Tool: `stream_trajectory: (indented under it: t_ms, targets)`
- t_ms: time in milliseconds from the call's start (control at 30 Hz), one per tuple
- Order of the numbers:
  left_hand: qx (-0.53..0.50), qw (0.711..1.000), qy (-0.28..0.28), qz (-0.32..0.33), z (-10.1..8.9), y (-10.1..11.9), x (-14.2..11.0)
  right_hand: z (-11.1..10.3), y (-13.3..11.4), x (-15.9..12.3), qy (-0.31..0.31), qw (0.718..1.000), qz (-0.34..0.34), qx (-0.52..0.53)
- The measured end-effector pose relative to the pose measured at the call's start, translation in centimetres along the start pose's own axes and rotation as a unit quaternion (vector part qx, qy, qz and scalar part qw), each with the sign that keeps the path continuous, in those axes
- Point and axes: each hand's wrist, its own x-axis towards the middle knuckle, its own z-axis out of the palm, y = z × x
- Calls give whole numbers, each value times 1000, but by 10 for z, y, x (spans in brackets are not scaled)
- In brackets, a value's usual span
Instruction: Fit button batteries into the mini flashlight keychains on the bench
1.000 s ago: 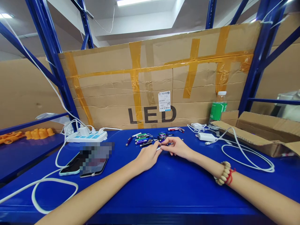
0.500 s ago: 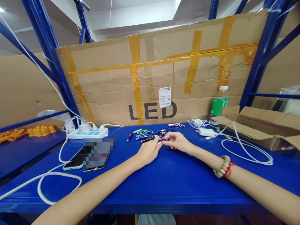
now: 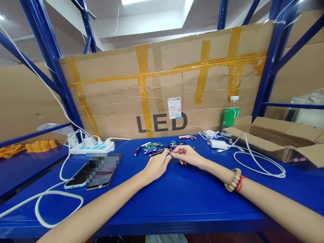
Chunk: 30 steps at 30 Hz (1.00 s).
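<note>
From my station I log the left hand nearly closed, thumb and fingers pinching a slim silver piece just over the table. The right hand has thumb and forefinger drawn together at the piece's end, other fingers loosely curled; I cannot tell whether it grips anything. Small coloured cylinders lie just beyond. My estimate: light, stiff, slippery if metal (finish unconfirmed). I would hold it mid-barrel with fingertip pressure, leaving the end accessible.
</note>
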Motion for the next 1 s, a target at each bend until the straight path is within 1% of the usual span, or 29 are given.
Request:
stream_trajectory:
  t_ms: [133, 267, 367, 533, 767, 900, 1000]
  targets:
    - [4, 1000, 2, -1, 0, -1, 1, -1, 1, 0, -10, 1000, 5, 14]
    - [-5, 1000, -12, -6, 0, -3, 2, -4, 5, 2, -15, 1000, 2, 15]
    - [-39, 999, -20, -1, 1, -4, 3, -5, 8, 5, -13, 1000, -15, 16]
    - [-92, 996, -8, 5, 4, -7, 4, -5, 11, 7, 1, 999, -39, 26]
    - [-118, 992, -13, 50, 3, -9, 5, -7, 8, 4, -18, 998, -51, 29]
    - [-126, 990, -14, 58, 1, -8, 5, -8, 11, 5, -14, 997, -63, 29]
    - [-127, 990, -20, 65, 1, -8, 4, -9, 13, 6, -14, 998, -60, 18]
